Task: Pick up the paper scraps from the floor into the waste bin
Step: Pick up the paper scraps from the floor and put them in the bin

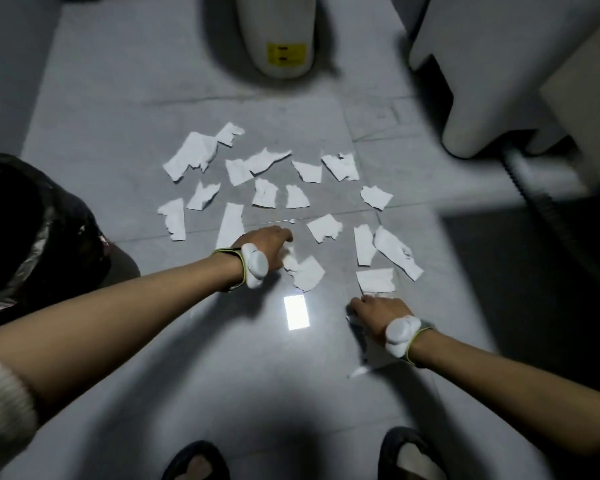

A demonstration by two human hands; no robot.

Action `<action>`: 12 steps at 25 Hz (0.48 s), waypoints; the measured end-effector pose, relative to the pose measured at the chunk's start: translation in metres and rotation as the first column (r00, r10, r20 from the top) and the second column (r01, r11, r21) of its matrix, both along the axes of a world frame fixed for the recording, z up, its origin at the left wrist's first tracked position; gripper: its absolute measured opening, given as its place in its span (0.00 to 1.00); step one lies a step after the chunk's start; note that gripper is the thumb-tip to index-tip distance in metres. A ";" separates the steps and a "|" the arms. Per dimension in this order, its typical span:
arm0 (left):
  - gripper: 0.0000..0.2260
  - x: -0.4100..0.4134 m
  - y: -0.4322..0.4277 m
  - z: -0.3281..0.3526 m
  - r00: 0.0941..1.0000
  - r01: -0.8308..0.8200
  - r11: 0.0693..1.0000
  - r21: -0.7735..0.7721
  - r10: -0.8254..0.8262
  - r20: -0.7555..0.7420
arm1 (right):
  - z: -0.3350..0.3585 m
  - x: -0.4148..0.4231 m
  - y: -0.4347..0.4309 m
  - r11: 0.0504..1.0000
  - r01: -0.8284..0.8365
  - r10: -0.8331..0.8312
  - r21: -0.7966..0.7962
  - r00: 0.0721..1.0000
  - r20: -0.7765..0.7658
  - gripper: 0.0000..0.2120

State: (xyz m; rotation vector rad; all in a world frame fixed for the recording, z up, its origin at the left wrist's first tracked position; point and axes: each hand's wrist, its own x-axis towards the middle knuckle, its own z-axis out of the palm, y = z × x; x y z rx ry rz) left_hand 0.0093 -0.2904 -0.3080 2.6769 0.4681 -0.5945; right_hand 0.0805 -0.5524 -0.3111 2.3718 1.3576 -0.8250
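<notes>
Several torn white paper scraps (264, 174) lie spread over the grey tiled floor ahead of me. My left hand (270, 245) reaches into the pile and its fingers are closed on a crumpled white scrap (303, 271) that hangs below the hand. My right hand (378, 315) is low at the near right, fingertips touching the near edge of a flat scrap (374, 280); a small bit of paper shows under its fingers. The waste bin (32, 237), lined with a black bag, stands at the left beside my left forearm.
A white cylindrical appliance (277, 32) with a yellow label stands at the far middle. A white machine (520, 74) with a ribbed hose (533, 199) fills the right side. My two dark shoes (194, 462) are at the bottom. A bright light reflection (296, 311) lies on the floor between my hands.
</notes>
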 end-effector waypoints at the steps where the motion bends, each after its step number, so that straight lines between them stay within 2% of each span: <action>1: 0.22 -0.002 0.000 -0.014 1.000 0.018 1.000 0.002 -0.018 -0.009 | -0.002 -0.004 0.000 1.000 -0.002 0.002 0.004 1.000 -0.014 0.16; 4: 0.21 -0.005 -0.003 -0.042 0.999 0.018 1.000 -0.014 -0.017 0.040 | -0.007 -0.005 0.001 0.992 0.111 -0.111 0.056 0.994 -0.007 0.12; 7: 0.15 0.000 -0.008 -0.055 0.988 -0.106 0.990 -0.091 0.115 0.099 | -0.012 -0.006 -0.003 0.993 0.119 -0.118 -0.012 0.991 0.063 0.13; 9: 0.08 0.000 -0.010 -0.060 0.975 -0.194 0.970 -0.144 0.208 0.084 | -0.013 -0.009 -0.003 0.990 0.117 -0.115 -0.074 0.993 0.026 0.14; 12: 0.04 -0.001 -0.010 -0.055 0.949 -0.282 0.932 -0.229 0.307 0.078 | -0.003 -0.009 0.013 0.984 0.180 -0.179 0.013 0.982 -0.061 0.13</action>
